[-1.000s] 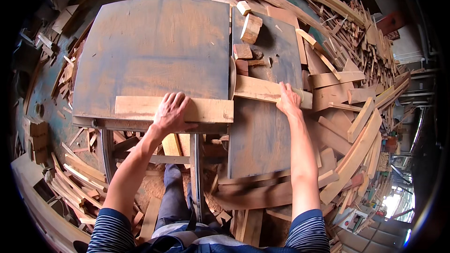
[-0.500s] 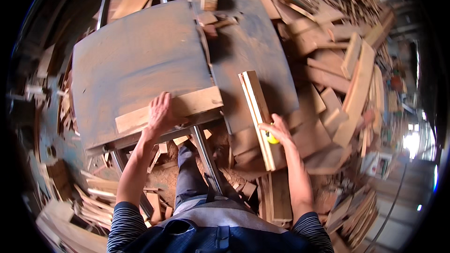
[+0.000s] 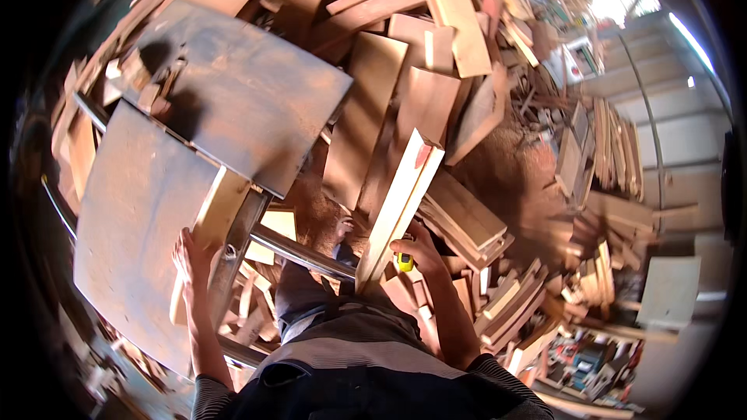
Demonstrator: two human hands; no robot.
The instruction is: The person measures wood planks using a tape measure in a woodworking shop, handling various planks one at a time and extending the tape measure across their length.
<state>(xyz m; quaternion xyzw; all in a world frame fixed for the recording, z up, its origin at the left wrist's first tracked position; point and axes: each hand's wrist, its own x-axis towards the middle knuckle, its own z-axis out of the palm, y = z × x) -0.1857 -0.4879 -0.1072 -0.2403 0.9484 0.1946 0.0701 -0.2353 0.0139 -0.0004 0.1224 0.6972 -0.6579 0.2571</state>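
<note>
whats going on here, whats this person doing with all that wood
A person stands at a flat work table ringed by heaps of scrap timber. The left hand presses on a short pale board at the table's edge. The right hand grips a long pale wooden batten, along with a small yellow object, holding it off the table.

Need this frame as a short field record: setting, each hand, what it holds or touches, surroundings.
setting: wood workshop, grey work table on a metal frame
left hand: flat on a pale wooden block at the table edge
right hand: closed around a long pale wooden plank, lifted off the table, far end pointing away
also in right hand: small yellow object, kind unclear
surroundings: piles of offcut boards all around
</note>
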